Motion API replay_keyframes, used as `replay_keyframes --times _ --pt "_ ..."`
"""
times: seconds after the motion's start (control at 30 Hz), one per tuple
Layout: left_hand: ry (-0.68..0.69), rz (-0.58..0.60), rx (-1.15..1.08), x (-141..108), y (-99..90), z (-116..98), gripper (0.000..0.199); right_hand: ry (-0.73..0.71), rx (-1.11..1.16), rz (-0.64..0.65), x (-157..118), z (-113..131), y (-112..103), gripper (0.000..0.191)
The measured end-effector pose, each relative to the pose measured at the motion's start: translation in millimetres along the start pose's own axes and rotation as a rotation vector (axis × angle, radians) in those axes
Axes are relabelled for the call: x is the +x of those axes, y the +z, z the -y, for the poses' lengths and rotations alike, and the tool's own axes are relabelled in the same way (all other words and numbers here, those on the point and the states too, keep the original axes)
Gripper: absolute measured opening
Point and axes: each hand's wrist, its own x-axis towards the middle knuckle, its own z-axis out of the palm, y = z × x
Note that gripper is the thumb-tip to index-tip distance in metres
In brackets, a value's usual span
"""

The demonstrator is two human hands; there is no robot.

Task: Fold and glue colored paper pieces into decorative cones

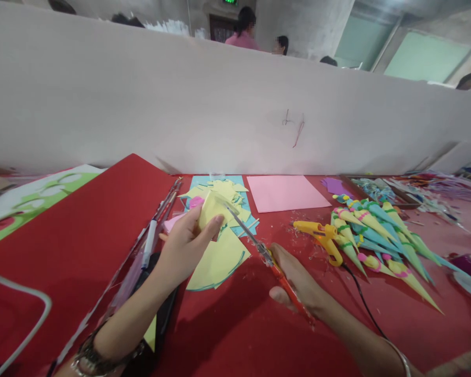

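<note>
Between thumb and fingers, my left hand (pixel 190 238) pinches a piece of yellow paper (pixel 209 207). My right hand (pixel 296 280) is closed around scissors (pixel 265 254) with red handles, their blades reaching up and left to the edge of that paper. Whether the blades are apart or together is unclear. Under and beyond the left hand lies a heap of yellow paper scraps (pixel 227 191). Larger cut yellow sheets (pixel 217 262) with blue-green edges lie nearer to me. Something bright pink (pixel 197 202) shows just behind the left fingers.
A yellow glue gun (pixel 317 230) with a black cord lies right, beside a pile of yellow and blue paper cones (pixel 377 230). A pink sheet (pixel 286 192) lies at the back. Left are a red board (pixel 82 241) and a marker (pixel 149 243). A white partition (pixel 220 104) stands behind.
</note>
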Motion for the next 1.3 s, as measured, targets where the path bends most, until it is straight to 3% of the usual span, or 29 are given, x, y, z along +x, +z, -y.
replay_keyframes --times 0.4,0.83,1.3 --pt "0.031 0.060 -0.036 1.6 0.4 0.2 0.024 -0.007 -0.033 -0.030 1.4 -5.7 1.3 0.060" --pt "0.019 0.035 -0.007 2.9 -1.5 1.7 0.023 0.013 -0.024 -0.030 1.9 -3.4 -1.7 0.062" --pt "0.033 0.193 0.063 6.0 -0.6 5.0 0.023 0.056 0.027 0.031 3.6 -1.2 -4.5 0.064"
